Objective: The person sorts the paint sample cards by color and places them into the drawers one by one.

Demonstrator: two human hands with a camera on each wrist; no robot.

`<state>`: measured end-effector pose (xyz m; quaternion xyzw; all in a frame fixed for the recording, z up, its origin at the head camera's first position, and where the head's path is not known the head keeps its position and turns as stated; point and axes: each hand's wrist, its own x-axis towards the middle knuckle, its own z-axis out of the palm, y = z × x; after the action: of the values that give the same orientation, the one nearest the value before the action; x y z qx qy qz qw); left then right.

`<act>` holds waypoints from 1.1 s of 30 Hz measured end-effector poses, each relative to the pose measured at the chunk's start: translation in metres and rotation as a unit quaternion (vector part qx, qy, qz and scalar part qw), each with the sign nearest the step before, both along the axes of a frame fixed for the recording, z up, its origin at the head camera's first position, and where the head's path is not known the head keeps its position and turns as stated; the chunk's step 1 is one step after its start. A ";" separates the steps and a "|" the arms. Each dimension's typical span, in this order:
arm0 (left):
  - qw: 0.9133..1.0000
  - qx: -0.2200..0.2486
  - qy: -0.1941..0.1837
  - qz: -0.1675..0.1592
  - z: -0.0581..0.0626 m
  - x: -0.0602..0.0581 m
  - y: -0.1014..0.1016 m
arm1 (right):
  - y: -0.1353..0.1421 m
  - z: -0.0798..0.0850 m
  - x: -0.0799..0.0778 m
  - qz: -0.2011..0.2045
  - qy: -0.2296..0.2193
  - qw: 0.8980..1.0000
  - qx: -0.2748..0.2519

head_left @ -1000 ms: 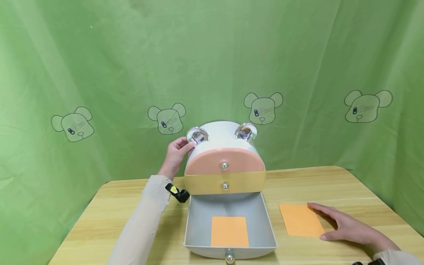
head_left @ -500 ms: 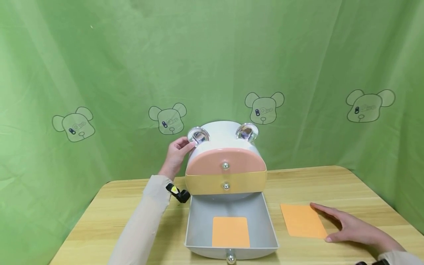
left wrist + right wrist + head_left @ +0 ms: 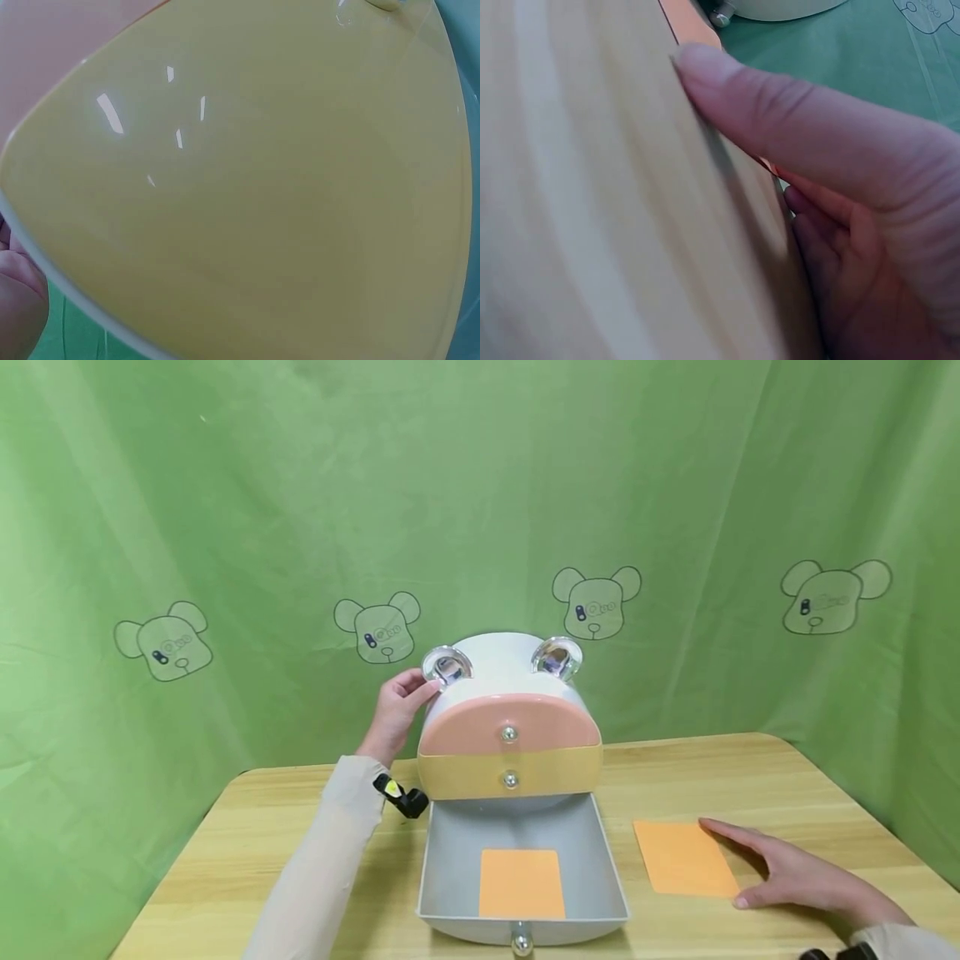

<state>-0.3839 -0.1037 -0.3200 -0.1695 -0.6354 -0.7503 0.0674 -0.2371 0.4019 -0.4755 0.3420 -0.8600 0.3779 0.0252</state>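
Observation:
A frog-shaped drawer box (image 3: 504,672), white on top with shiny round ears, stands on the table. Its pink and yellow drawers are pushed in, while the grey bottom drawer (image 3: 453,860) is pulled out with an orange paper square (image 3: 521,883) lying inside. My left hand (image 3: 393,710) holds the box by its left ear (image 3: 447,667), thumb in front; the other fingertips are partly hidden behind. To the right, a second orange paper square (image 3: 684,857) lies flat on the table. My right hand (image 3: 795,877) touches its right edge, thumb and forefinger spread at the two corners.
The wooden table (image 3: 247,852) ends at the back against a green cloth (image 3: 480,510) printed with bear heads. The grey drawer's round knob (image 3: 522,943) sticks out toward me.
My right thumb has shifted slightly right along the table by the paper's near corner. The left hand and the drawer box stay as they were.

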 end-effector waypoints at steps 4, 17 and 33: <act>1.000 0.006 0.003 -0.003 0.001 -0.001 -0.001 | -0.004 0.001 -0.002 -0.004 0.009 1.000 0.003; 1.000 0.011 0.000 -0.001 0.000 -0.001 0.000 | -0.007 -0.002 -0.002 -0.044 0.023 0.998 0.026; 1.000 0.014 -0.002 0.000 -0.001 -0.001 0.001 | -0.010 -0.002 0.001 -0.101 0.040 0.994 0.026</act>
<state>-0.3844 -0.1026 -0.3208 -0.1671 -0.6253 -0.7591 0.0690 -0.2360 0.3916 -0.4771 0.2687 -0.8979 0.3374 0.0885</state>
